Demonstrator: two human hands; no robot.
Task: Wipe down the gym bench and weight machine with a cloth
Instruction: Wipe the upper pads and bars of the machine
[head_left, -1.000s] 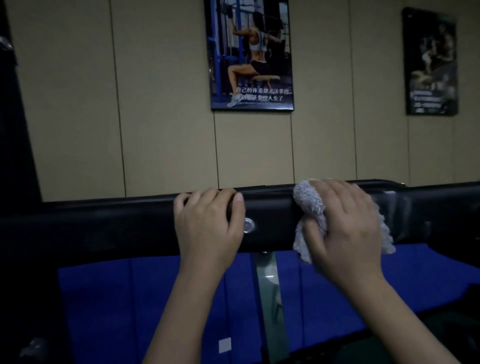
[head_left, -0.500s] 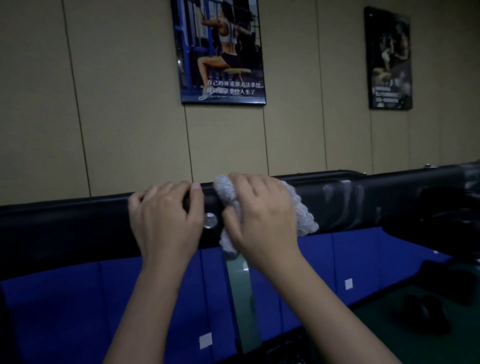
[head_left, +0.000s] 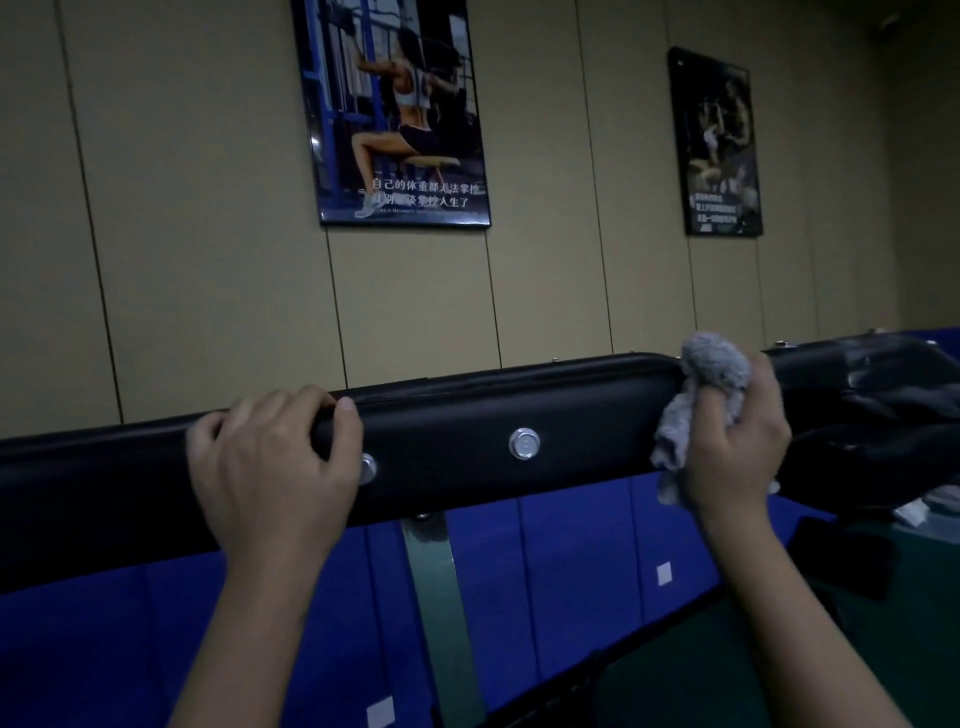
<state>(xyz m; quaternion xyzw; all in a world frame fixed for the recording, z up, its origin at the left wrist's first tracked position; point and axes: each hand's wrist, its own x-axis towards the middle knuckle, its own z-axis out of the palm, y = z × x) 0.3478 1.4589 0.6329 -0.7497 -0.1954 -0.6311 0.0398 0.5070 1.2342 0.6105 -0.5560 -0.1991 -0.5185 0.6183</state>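
Observation:
A long black padded beam of the gym machine (head_left: 467, 431) runs across the view, with two shiny bolts on its front face. My left hand (head_left: 270, 467) grips its top edge at the left, fingers curled over it. My right hand (head_left: 732, 452) holds a bunched grey cloth (head_left: 701, 395) and presses it against the beam's upper right end. Part of the cloth hangs down below my palm.
Blue wall pads (head_left: 545, 571) line the lower wall behind the beam, with a green strip (head_left: 441, 597) between them. Two framed posters (head_left: 395, 114) hang on the beige wall. Dark machine parts (head_left: 883, 441) crowd the right side over a green floor.
My right hand has slid the cloth to the right along the beam, away from my left hand. My left hand keeps its grip. The view has shifted, showing a second bolt.

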